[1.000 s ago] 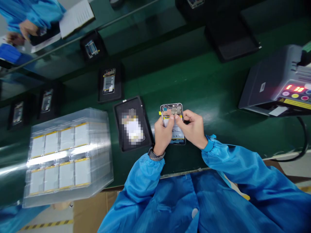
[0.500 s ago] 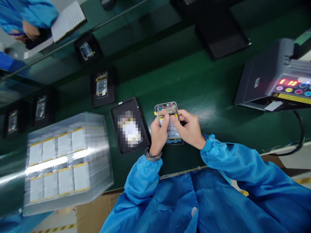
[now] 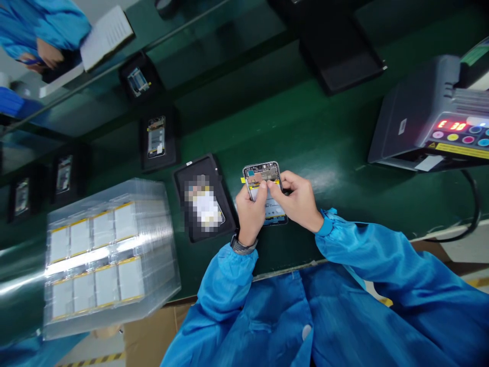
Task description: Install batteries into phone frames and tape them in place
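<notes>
An open phone body (image 3: 263, 178) with its circuit board and white battery showing is held over the green belt (image 3: 313, 132). My left hand (image 3: 250, 214) grips its left side, the thumb pressing on the battery's top edge. Around the phone's right side my right hand (image 3: 300, 201) is closed, its thumb and fingers pinched near the middle of the phone. Just left of my hands lies a black tray (image 3: 204, 199) holding another phone.
A stack of clear plastic trays (image 3: 109, 252) with white batteries stands at the left. More black trays with phones (image 3: 156, 137) lie along the belt. A grey machine (image 3: 431, 117) with a red display sits at the right. Another person's hand (image 3: 48, 53) is at the far top left.
Both hands kept hold of the phone; the thumbs shifted slightly on it. The trays with phones on the belt moved a little to the left.
</notes>
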`<act>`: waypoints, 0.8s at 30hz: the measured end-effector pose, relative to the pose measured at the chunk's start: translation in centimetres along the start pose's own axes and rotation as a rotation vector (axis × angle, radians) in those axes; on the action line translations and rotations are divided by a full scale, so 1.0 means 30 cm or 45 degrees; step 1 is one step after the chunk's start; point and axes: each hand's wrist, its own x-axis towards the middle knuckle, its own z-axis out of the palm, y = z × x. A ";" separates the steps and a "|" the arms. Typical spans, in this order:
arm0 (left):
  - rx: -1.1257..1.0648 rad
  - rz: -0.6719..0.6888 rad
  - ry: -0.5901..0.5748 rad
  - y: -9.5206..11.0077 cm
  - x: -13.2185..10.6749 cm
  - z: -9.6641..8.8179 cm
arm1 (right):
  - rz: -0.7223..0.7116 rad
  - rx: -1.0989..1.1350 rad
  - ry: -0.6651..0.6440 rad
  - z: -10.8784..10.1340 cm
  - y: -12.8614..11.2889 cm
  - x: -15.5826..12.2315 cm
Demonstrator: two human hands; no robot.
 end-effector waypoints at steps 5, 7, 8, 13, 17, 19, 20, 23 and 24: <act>0.011 -0.057 -0.014 -0.012 -0.001 0.008 | 0.160 0.087 -0.004 0.006 0.029 0.001; 0.004 -0.089 -0.010 -0.014 0.001 0.009 | 0.212 0.112 -0.013 0.008 0.037 0.004; -0.003 -0.100 -0.009 -0.012 0.002 0.008 | 0.233 0.124 -0.023 0.007 0.039 0.006; -0.097 -0.095 -0.144 0.004 0.009 -0.011 | 0.255 0.197 -0.065 -0.005 0.034 0.019; -0.152 -0.079 -0.247 0.000 0.013 -0.025 | 0.226 0.152 -0.034 -0.015 0.024 0.028; -0.156 -0.082 -0.253 -0.008 0.015 -0.026 | 0.221 0.119 -0.028 -0.016 0.023 0.030; -0.156 -0.080 -0.253 -0.012 0.015 -0.026 | 0.218 0.109 -0.028 -0.015 0.023 0.030; -0.147 -0.070 -0.240 -0.018 0.016 -0.025 | 0.208 0.111 -0.049 -0.013 0.025 0.027; -0.148 -0.074 -0.229 -0.017 0.016 -0.025 | 0.203 0.118 -0.066 -0.013 0.027 0.026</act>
